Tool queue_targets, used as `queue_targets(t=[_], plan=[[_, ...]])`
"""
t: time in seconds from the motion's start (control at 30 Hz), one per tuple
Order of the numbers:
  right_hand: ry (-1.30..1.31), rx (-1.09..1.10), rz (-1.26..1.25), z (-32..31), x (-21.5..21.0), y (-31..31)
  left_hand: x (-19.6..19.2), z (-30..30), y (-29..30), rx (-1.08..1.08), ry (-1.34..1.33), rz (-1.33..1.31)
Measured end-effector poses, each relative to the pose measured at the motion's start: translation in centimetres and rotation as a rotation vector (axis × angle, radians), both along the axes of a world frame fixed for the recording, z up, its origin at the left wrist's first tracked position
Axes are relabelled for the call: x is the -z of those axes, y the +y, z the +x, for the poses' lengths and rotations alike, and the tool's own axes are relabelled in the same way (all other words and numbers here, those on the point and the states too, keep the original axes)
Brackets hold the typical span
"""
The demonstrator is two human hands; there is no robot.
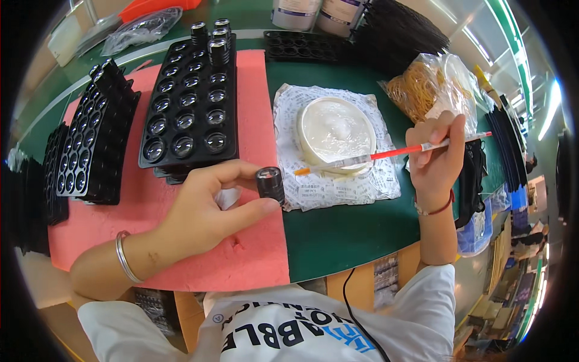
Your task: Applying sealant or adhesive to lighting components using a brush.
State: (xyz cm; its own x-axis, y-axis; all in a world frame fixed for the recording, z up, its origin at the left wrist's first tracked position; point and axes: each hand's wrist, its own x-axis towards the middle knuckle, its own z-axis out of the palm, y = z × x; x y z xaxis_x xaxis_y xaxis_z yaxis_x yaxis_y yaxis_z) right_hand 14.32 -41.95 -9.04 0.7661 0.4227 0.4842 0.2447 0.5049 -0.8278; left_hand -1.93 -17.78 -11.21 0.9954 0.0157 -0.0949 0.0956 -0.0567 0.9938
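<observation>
Between the thumb and fingers of my left hand [208, 202] is a small black cylinder [270, 183], its open-looking top facing up; it resembles the lens barrels in the trays. My right hand [439, 148] grips a thin brush [395, 152] with a red and clear handle, its orange tip pointing left near the cylinder but apart from it. Beyond the tip, a round white tub [306, 130] of whitish, glossy material sits on a printed white paper packet [289, 108]. Left of it, a black tray [199, 136] holds rows of round glass-topped parts, with several black barrels [219, 51] standing at its far end.
A pink foam mat [256, 120] covers the left of the green table [344, 238]. More stacked black trays [90, 142] stand at far left. A bag of yellow rubber bands [422, 90], white buckets [295, 12] and a black bristly pile [398, 33] lie at the back.
</observation>
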Motion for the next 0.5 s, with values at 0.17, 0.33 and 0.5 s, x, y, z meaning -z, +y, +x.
queue_targets(t=[0.17, 0.33, 0.5], plan=[[-0.044, -0.054, -0.034, -0.42, -0.07, 0.07, -0.48, -0.11, -0.06, 0.016, -0.006, 0.014], [-0.120, -0.127, -0.050, -0.21, 0.29, -0.01, -0.34, -0.13, -0.14, 0.016, 0.021, -0.013], [-0.212, -0.094, -0.136, 0.02, 0.42, -0.28, 0.04, -0.01, -0.22, 0.012, -0.027, 0.007]])
